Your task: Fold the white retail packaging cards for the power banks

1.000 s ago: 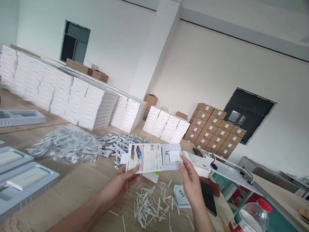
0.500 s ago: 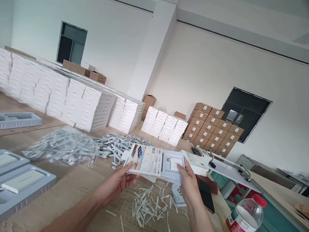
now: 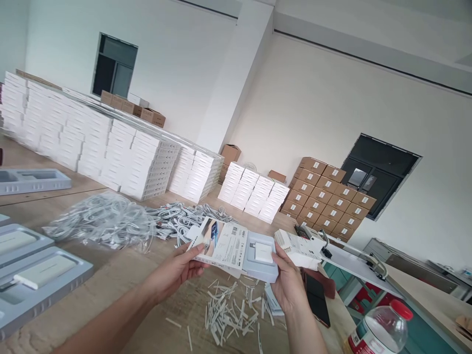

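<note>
Both hands hold one package just above the wooden table (image 3: 121,285), its long axis running left to right between them: the left hand (image 3: 176,272) pinches the printed white cardboard sleeve (image 3: 221,244) at its left end, thumb on top and fingers beneath. The right hand (image 3: 289,287) grips the pale grey plastic tray (image 3: 261,260) with a white charger seated in it, which protrudes from the sleeve's right end. Each hand sits at its own end of the package, over a scatter of white paper strips (image 3: 230,314).
</note>
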`<state>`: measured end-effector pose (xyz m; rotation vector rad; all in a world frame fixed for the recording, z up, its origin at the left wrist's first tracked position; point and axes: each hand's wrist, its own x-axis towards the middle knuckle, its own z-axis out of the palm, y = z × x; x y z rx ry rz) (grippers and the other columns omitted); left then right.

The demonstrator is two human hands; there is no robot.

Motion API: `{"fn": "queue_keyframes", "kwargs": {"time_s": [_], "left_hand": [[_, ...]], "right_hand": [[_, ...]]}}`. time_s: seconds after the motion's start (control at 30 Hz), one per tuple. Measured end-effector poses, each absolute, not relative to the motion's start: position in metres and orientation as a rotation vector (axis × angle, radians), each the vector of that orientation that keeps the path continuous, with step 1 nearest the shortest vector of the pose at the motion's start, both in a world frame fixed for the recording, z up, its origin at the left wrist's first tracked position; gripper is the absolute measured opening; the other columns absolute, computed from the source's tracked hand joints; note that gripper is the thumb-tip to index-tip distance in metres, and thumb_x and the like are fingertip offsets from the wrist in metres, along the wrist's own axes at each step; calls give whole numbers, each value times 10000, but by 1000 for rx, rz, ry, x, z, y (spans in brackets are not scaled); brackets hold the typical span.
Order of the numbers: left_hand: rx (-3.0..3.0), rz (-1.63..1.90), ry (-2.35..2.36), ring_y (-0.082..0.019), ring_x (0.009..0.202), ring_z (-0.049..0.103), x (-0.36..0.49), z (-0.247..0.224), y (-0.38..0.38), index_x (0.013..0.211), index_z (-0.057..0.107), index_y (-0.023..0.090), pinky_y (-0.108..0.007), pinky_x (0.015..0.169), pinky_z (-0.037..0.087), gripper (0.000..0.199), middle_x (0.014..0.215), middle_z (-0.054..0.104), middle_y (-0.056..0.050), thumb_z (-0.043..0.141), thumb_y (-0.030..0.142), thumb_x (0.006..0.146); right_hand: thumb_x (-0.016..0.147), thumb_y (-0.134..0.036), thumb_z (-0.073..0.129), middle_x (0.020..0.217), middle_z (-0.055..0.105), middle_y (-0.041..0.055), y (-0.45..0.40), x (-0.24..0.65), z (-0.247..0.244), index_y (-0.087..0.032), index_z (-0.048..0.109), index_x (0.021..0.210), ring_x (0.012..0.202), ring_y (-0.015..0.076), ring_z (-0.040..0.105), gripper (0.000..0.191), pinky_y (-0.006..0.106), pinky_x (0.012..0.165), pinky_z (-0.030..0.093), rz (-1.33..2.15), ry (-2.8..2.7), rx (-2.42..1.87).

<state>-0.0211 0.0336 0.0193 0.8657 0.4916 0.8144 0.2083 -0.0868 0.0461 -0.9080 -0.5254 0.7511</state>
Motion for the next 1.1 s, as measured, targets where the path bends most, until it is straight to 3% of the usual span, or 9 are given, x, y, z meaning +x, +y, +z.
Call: {"fn": "queue_keyframes", "kwargs": {"time_s": [0.17, 0.23, 0.3, 0.4, 0.53, 0.73, 0.87, 0.97, 1.1], "left_hand": [[765, 747, 512, -131, 668, 673, -20, 13, 38, 994, 653, 134, -194, 546, 555, 287, 899, 731, -85, 746, 335, 811], [706, 747, 515, -120, 622, 661, -21, 13, 40, 962, 656, 123, -181, 521, 544, 250, 809, 718, -74, 725, 323, 829], [658, 728, 497, -116, 578, 648, -23, 14, 41, 939, 653, 115, -178, 498, 536, 216, 736, 697, -63, 706, 302, 844], [599, 662, 459, -117, 546, 640, -21, 15, 35, 945, 649, 113, -187, 488, 537, 212, 708, 687, -55, 694, 298, 853], [541, 602, 369, -136, 613, 669, -13, 16, 21, 996, 644, 93, -221, 575, 575, 243, 782, 714, -92, 677, 298, 870], [533, 783, 283, -194, 947, 706, -5, 16, 9, 1104, 634, 170, -288, 802, 581, 273, 1112, 719, -94, 709, 191, 842], [678, 738, 279, -229, 992, 697, -4, 9, 1, 1029, 671, 161, -329, 860, 553, 249, 1101, 729, -102, 755, 198, 798], [877, 621, 142, -272, 1072, 663, -10, 9, 1, 1102, 678, 147, -355, 902, 523, 358, 1165, 707, -135, 778, 245, 773], [943, 611, -3, -329, 1171, 604, -23, 20, 12, 1301, 575, 183, -429, 940, 497, 555, 1285, 638, -164, 653, 493, 847]], "right_hand": [[696, -494, 774, 1421, 552, 66, -84, 191, 42, -221, 760, 971, 1396, 267, 399, 388, 418, 1149, 341, 783, -699, -1001], [753, -492, 722, 1481, 486, 51, -86, 190, 42, -241, 750, 1024, 1429, 260, 340, 370, 431, 1156, 318, 732, -746, -1031], [727, -378, 747, 1480, 487, 36, -88, 190, 41, -299, 682, 1178, 1414, 258, 364, 463, 448, 1121, 362, 711, -765, -1004], [662, -215, 761, 1480, 487, 16, -90, 186, 41, -370, 525, 1357, 1366, 252, 434, 750, 421, 1070, 422, 753, -868, -938], [642, -205, 783, 1428, 542, 57, -91, 175, 43, -354, 400, 1454, 1306, 272, 499, 910, 436, 1040, 452, 761, -868, -901], [776, -421, 720, 1420, 536, 82, -92, 160, 47, -374, 285, 1500, 1237, 287, 557, 845, 497, 976, 498, 868, -920, -833], [787, -421, 736, 1361, 584, 90, -89, 158, 49, -359, 214, 1519, 1133, 246, 616, 901, 427, 897, 547, 655, -859, -955], [753, -421, 741, 1298, 630, 81, -90, 171, 51, -320, 311, 1491, 1011, 231, 660, 860, 403, 847, 562, 547, -713, -986], [727, -437, 745, 1203, 684, 44, -97, 184, 57, -339, 372, 1459, 992, 234, 678, 827, 383, 849, 550, 510, -623, -1006]]}}
